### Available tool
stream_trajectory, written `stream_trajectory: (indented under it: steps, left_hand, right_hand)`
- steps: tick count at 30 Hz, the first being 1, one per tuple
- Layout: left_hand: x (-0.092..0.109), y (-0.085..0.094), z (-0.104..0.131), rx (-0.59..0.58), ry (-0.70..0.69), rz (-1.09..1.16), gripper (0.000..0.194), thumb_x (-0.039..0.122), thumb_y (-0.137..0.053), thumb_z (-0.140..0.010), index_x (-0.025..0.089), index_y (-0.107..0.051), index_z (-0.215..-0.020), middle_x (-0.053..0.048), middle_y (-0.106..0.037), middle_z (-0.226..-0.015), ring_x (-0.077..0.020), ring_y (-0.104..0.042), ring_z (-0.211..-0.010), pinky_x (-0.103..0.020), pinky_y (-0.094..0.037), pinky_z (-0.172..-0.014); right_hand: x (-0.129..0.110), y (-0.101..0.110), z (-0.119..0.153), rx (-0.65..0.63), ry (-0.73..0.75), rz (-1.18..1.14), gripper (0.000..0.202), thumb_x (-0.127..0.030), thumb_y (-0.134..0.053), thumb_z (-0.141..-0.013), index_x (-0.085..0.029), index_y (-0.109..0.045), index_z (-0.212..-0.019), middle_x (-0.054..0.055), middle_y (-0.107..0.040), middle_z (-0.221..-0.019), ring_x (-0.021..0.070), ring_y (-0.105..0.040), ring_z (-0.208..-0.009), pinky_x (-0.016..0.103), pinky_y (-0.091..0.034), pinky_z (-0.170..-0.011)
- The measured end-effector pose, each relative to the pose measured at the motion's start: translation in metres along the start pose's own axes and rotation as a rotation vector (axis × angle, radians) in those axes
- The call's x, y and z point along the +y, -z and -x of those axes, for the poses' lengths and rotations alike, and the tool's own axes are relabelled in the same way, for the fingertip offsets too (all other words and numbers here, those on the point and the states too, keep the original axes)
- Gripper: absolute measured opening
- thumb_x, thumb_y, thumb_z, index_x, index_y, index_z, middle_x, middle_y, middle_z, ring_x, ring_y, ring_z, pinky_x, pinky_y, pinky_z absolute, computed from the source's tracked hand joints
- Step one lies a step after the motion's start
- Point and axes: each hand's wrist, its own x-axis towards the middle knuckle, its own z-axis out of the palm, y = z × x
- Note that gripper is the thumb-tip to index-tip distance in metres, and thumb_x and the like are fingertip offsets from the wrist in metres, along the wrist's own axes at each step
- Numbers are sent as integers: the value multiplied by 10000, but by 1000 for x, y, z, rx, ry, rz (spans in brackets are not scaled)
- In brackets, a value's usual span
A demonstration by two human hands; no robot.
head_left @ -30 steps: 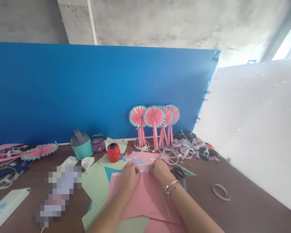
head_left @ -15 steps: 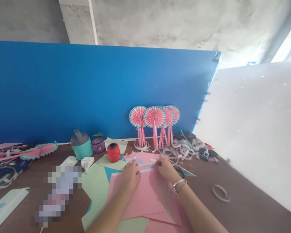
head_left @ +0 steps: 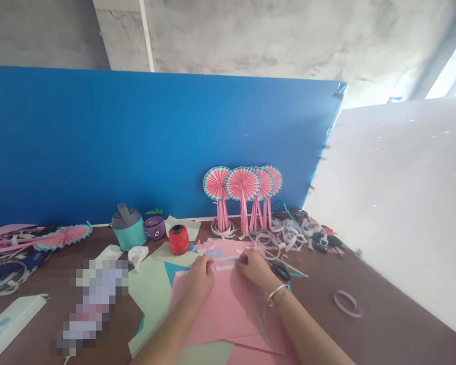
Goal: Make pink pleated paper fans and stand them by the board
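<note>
A pink paper sheet (head_left: 220, 304) lies in front of me on other pink and pale green sheets. Along its far edge runs a white strip (head_left: 225, 267), which looks like double-sided tape. My left hand (head_left: 199, 278) rests at the sheet's far left part, fingers bent and closed together; whether anything is in them is hidden. My right hand (head_left: 254, 267), with bracelets at the wrist, is closed in a pinch at the strip's right end. Black-handled scissors (head_left: 281, 271) lie partly hidden just beyond the right wrist.
Pink pleated paper fans (head_left: 242, 183) stand against the blue partition (head_left: 99, 142). A red wrapped roll (head_left: 179, 239), purple cup (head_left: 154, 227) and teal container (head_left: 128, 230) stand behind left. Peeled white strips (head_left: 291, 235) pile up at back right. A tape ring (head_left: 347, 303) lies right.
My right hand has moved a little left along the sheet's far edge. The left hand has shifted slightly left, and more of the scissors and the white strip now shows.
</note>
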Motion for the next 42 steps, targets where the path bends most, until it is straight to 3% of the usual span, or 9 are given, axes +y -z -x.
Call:
stream_trajectory:
  steps: [5, 10, 16, 21, 24, 27, 31, 38, 42]
  left_hand:
    - [1, -3, -2, -8, -40, -17, 71, 133, -561, -784, 183, -610, -791, -42, -610, -868, -181, -596, -855, -298, -443, -800]
    - [7, -1, 0, -26, -79, -49, 112, 92, -547, -755, 191, -586, -719, -36, -585, -829, -196, -572, -850, -310, -431, -780]
    - [12, 4, 4, 25, -218, -39, 126, 123, -488, -804, 208, -565, -750, -45, -600, -866, -213, -556, -893, -319, -429, -784]
    - [17, 11, 4, 77, -159, -55, 83, 160, -552, -779, 226, -597, -755, -23, -670, -835, -236, -573, -899, -374, -399, -828]
    - [20, 15, 3, 107, -85, 56, 169, 147, -557, -746, 236, -593, -885, -3, -691, -799, -223, -615, -915, -401, -376, -901]
    - [21, 17, 1, 95, -68, 203, 282, 150, -535, -720, 235, -562, -987, 12, -697, -741, -213, -637, -925, -400, -372, -944]
    - [16, 16, -2, 60, -69, 283, 248, 194, -512, -730, 217, -584, -966, 0, -696, -715, -204, -650, -855, -376, -410, -915]
    - [9, 19, -2, 10, -108, 109, 289, 246, -461, -814, 221, -661, -1022, -66, -707, -1003, -225, -616, -953, -394, -385, -925]
    - [10, 19, 0, -28, -124, -14, 174, 260, -515, -811, 230, -686, -822, -41, -717, -892, -235, -596, -943, -394, -366, -890]
  right_hand:
    - [0, 0, 0, 19, 34, -22, 165, -109, -581, -726, -123, -654, -874, 93, -640, -877, 193, -576, -842, 266, -401, -745]
    - [-7, 1, 4, -7, 151, -53, 145, -114, -571, -722, -161, -684, -799, 72, -638, -898, 195, -566, -901, 280, -398, -814]
    - [-19, 4, 11, -50, 295, -77, 183, -101, -585, -729, -177, -684, -862, 66, -643, -984, 205, -531, -969, 298, -375, -865]
    - [-22, 7, 10, -18, 279, -151, 93, -122, -578, -752, -179, -650, -760, 45, -655, -865, 188, -550, -878, 294, -380, -823]
    - [-21, 7, 9, -15, 244, -261, 60, -160, -580, -744, -173, -638, -746, 37, -655, -828, 179, -564, -837, 283, -389, -787]
    - [-19, 6, 7, -92, 165, -416, 80, -200, -556, -741, -167, -624, -717, 13, -634, -744, 155, -559, -719, 248, -396, -669]
    - [-17, 4, 4, -187, 56, -552, 133, -240, -521, -743, -158, -616, -699, -21, -562, -621, 112, -472, -549, 218, -335, -527]
    - [-8, 1, 0, -182, 51, -580, 164, -262, -525, -752, -151, -644, -733, -25, -546, -585, 99, -437, -515, 209, -311, -490]
    - [-6, 2, -1, -164, 84, -576, 229, -318, -499, -790, -153, -656, -762, 15, -612, -670, 139, -524, -603, 235, -382, -552]
